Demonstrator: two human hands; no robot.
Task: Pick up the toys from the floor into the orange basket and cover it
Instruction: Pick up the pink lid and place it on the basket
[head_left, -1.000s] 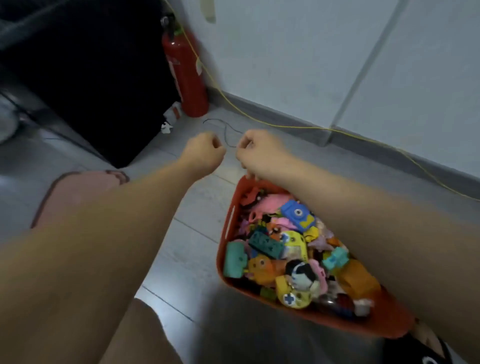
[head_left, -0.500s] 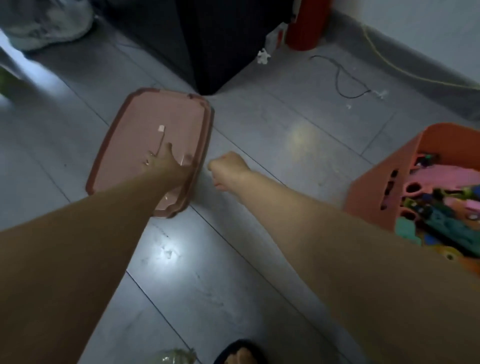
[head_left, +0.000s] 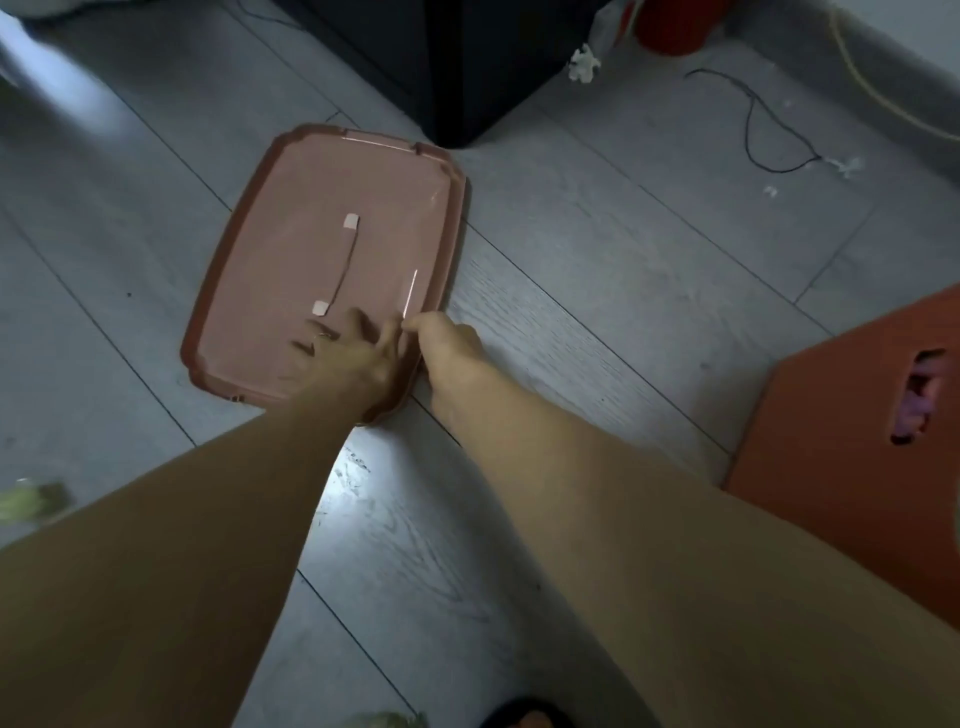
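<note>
Lid (head_left: 311, 249) of the basket, a pinkish-brown rectangular piece with a raised rim, lies flat on the grey wood-look floor (head_left: 597, 270) in the upper middle of the view. A thin curved strap handle, fixed by two pale tabs, runs down its centre. Both bare arms reach forward from the bottom of the frame to the lid's near right corner.

The left hand (head_left: 348, 358) rests palm-down on the lid's top surface, near the lower tab of the handle. Its fingers (head_left: 358, 325) are spread apart and fairly straight, touching the plastic rather than curling round anything; they are slightly blurred. A ring shows on one finger.

The right hand (head_left: 447, 353) sits just beside the left, at the lid's right-hand edge, with its knuckles upward. Its fingers curl downward at that edge and are hidden from view, so whether they grip the rim cannot be told. The two hands are almost touching.

The orange basket (head_left: 831, 441) stands on the floor at the right edge of the frame, well apart from the lid, cut off by the picture border. Through its side handle slot a little pink and purple of the toys (head_left: 917, 410) inside shows.

Beyond the lid stands a black cabinet (head_left: 467, 62). To its right are a red cylinder base (head_left: 675, 26), a scrap of white paper (head_left: 583, 65), a thin black wire (head_left: 763, 135) looping over the floor, and a yellow cable (head_left: 872, 88) along the wall. A foot (head_left: 530, 719) shows at the bottom edge.
</note>
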